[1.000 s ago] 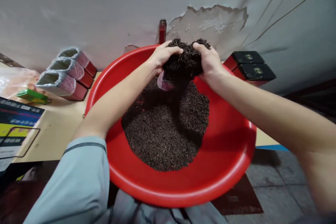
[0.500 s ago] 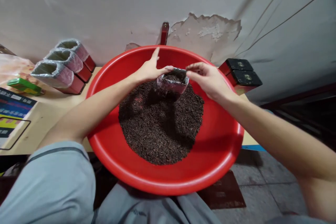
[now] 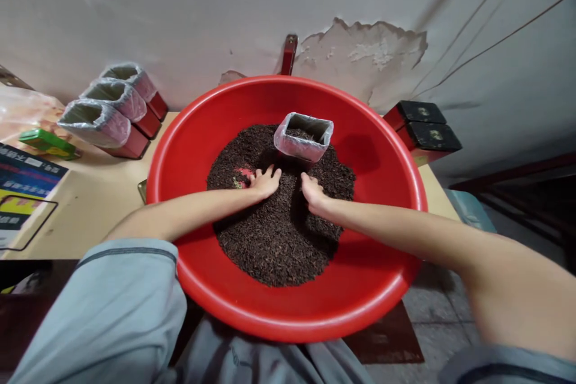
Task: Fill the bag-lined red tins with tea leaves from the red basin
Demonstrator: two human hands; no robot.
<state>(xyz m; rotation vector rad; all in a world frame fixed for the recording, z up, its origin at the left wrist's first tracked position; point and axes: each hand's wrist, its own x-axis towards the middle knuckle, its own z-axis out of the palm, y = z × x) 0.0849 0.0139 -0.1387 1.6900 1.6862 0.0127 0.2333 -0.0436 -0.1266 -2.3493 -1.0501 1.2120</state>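
A wide red basin holds a heap of dark loose bits that look like dried tea leaves. At the far side of the heap stands a plastic-lined tin, with some of the dark leaves inside. My left hand lies on the heap in front of the tin, fingers spread. Facing it, my right hand rests in the leaves with its thumb up; its lower fingers are partly hidden. Neither hand touches the tin. A pinkish-red patch shows through the leaves beside my left fingers.
Several lined red tins stand in a row on the table at left, near a green packet and a printed box. Two black-lidded tins stand at right. A peeling wall rises behind.
Both hands have let go of the lined tin and come down nearer to me onto the leaves. The tin now stands on the heap by itself.
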